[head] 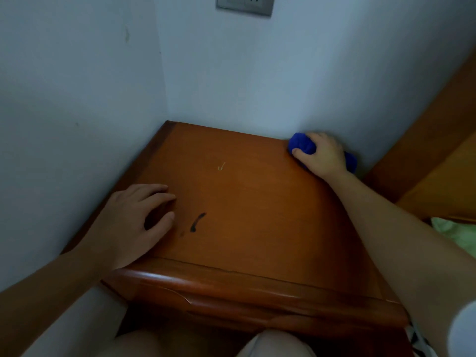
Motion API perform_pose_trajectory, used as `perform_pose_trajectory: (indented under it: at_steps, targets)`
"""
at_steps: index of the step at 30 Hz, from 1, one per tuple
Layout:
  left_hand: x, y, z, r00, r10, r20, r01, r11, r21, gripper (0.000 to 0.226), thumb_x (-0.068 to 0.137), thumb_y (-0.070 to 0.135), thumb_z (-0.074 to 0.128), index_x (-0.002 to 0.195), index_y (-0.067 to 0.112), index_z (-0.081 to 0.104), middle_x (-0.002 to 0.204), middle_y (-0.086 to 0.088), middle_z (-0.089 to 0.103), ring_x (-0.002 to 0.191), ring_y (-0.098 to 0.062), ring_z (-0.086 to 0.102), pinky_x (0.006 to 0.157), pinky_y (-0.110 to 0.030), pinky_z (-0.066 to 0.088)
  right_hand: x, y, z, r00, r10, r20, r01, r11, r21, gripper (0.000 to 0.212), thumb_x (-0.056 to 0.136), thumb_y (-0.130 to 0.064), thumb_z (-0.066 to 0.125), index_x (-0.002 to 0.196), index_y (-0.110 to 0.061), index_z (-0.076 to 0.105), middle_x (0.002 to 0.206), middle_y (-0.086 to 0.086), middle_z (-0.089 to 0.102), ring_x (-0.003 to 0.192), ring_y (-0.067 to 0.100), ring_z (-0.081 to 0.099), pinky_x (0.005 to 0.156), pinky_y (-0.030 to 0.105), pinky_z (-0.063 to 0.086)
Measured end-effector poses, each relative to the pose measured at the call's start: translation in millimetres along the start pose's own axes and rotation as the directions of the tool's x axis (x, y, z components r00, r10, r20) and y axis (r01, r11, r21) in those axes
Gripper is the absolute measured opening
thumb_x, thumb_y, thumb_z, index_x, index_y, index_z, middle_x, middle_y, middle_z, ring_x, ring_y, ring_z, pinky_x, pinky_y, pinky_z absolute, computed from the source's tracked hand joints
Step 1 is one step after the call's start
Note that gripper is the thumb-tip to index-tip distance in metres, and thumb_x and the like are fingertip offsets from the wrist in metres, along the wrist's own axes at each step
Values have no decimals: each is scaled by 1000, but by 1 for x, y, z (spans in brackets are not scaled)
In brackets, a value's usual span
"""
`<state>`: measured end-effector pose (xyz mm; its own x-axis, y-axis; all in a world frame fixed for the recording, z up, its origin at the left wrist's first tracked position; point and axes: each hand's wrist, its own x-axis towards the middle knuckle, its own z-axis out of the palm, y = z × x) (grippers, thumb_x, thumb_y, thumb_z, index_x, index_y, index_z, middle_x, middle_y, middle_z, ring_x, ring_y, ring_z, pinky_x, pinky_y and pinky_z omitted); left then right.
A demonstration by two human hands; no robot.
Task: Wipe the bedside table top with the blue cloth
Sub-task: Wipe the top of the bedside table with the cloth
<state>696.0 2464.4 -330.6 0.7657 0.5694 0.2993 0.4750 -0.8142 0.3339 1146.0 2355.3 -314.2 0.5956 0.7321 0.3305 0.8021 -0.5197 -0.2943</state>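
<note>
The brown wooden bedside table top (252,202) fills the middle of the view, set into a wall corner. My right hand (322,155) grips the bunched blue cloth (300,144) at the table's far right corner, against the back wall. My left hand (134,217) rests palm down on the near left part of the top, fingers loosely curled, holding nothing. A dark smear (197,222) lies just right of my left hand, and a small pale mark (221,166) sits nearer the middle.
White walls close in on the left and the back, with a grey power socket (244,3) high on the back wall. A wooden bed frame (438,161) and green bedding (456,233) stand at the right. My knees show at the bottom.
</note>
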Motion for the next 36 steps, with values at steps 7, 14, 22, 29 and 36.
perform_pose_trajectory:
  at_steps: [7,14,22,29,36]
  targets:
    - [0,1,0,1000,-7,-4,7,1000,1,53,89,58,42,122,26,68,134,4,61,125,-19,54,101,-52,44,-62,-15,-7,995,-95,23,94,995,31,68,82,-66,59,135,-24,60,131,0,62,121,24,54,101,45,41]
    - [1,-1,1,1000,-3,2,3,1000,-6,53,89,58,43,123,26,68,133,4,61,124,-20,54,102,-53,44,-48,5,-12,1000,-26,3,26,999,40,66,80,-65,65,132,-24,63,126,1,65,117,26,57,99,45,45]
    - [0,0,2,1000,4,-26,-5,1000,-6,51,88,56,44,121,26,69,132,5,61,123,-19,55,99,-52,45,1,20,-11,975,208,-85,-208,978,-2,44,72,-64,60,83,-22,67,74,-7,56,76,25,58,65,33,40]
    - [-3,-1,4,1000,2,-22,-2,1000,-6,53,88,58,42,122,26,68,132,4,62,124,-20,55,101,-53,44,-33,12,-15,992,126,-9,-127,992,-29,53,82,-61,64,118,-23,67,119,4,67,111,30,60,91,43,49]
    - [-3,0,3,1000,-10,-22,10,1000,-11,54,88,60,41,122,27,68,133,5,61,126,-18,53,103,-51,43,-94,-4,-15,998,-48,30,48,999,-3,74,82,-70,52,139,-24,56,137,-1,58,124,24,52,100,44,43]
